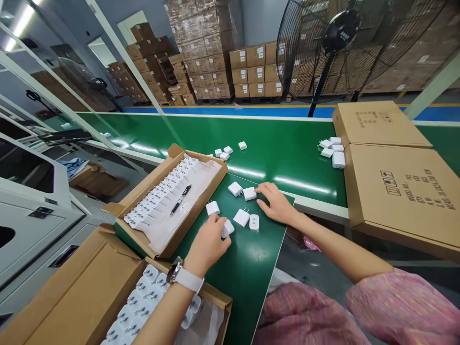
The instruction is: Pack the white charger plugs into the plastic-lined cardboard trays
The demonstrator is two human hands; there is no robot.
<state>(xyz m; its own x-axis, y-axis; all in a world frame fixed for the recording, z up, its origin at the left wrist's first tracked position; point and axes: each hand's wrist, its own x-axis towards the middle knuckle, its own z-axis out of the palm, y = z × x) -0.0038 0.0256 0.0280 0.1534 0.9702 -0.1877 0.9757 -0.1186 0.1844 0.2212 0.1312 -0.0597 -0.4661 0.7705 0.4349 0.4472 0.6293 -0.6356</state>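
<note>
My left hand (pixel 207 242), wearing a watch and a white wristband, has its thumb and fingers closed about a white plug charger (pixel 227 229) on the green board. Part of that charger is hidden by the fingers. My right hand (pixel 276 204) has thumb and forefinger apart, a fingertip at the edge of another charger (pixel 249 193). Around them lie a charger with pins up (pixel 241 218), one showing its two ports (pixel 254 222), one at the back (pixel 235 189) and one near the box (pixel 213 208).
An open carton (pixel 210 184) holds a row of chargers and a black pen (pixel 180 200). Nearer, a second carton (pixel 224 306) holds more chargers. Behind runs a green conveyor (pixel 280 139) with loose chargers (pixel 224 152). Flat cartons (pixel 402 187) lie right; a large fan (pixel 341 31) stands beyond.
</note>
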